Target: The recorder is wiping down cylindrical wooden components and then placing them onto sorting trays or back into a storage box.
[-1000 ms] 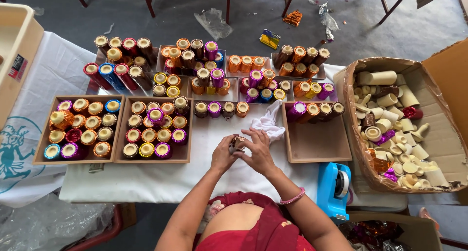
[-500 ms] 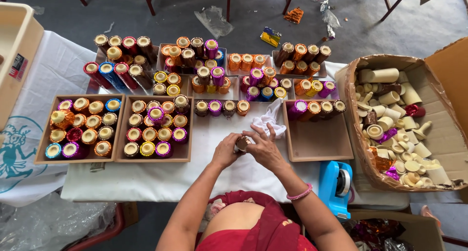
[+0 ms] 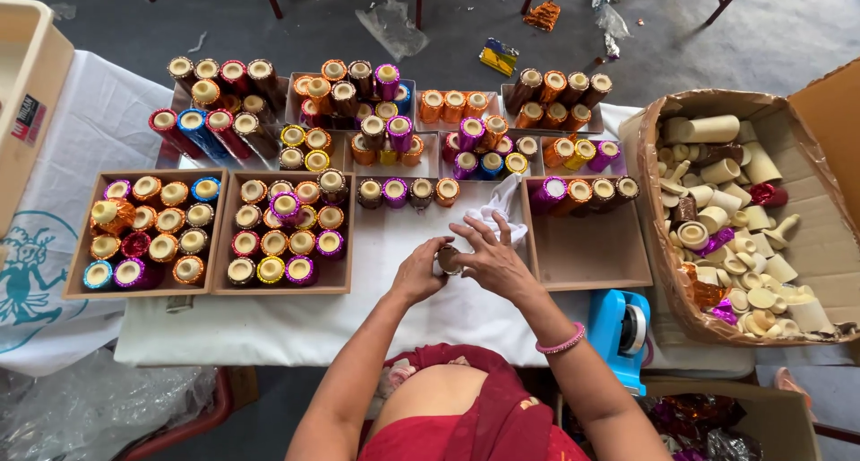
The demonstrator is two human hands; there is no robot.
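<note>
My left hand [image 3: 417, 271] and my right hand [image 3: 490, 260] meet over the white-covered table [image 3: 269, 322], both closed around one small brown foil-wrapped spool [image 3: 447, 258]. The right hand's fingers spread over its top. A crumpled white cloth [image 3: 497, 212] lies just beyond my right hand. Directly ahead stands a short row of foil-wrapped spools [image 3: 408, 192]. A pink bangle [image 3: 560, 343] circles my right wrist.
Two brown trays [image 3: 215, 286] of coloured spools sit at the left, more trays [image 3: 385, 112] behind. A mostly bare tray [image 3: 591, 250] is at the right, next to a large carton [image 3: 824, 112] of cream plain spools. A blue tape dispenser [image 3: 621, 331] stands near my right forearm.
Both hands stay together on the small spool. The right hand's fingers have shifted over it, turning it slightly.
</note>
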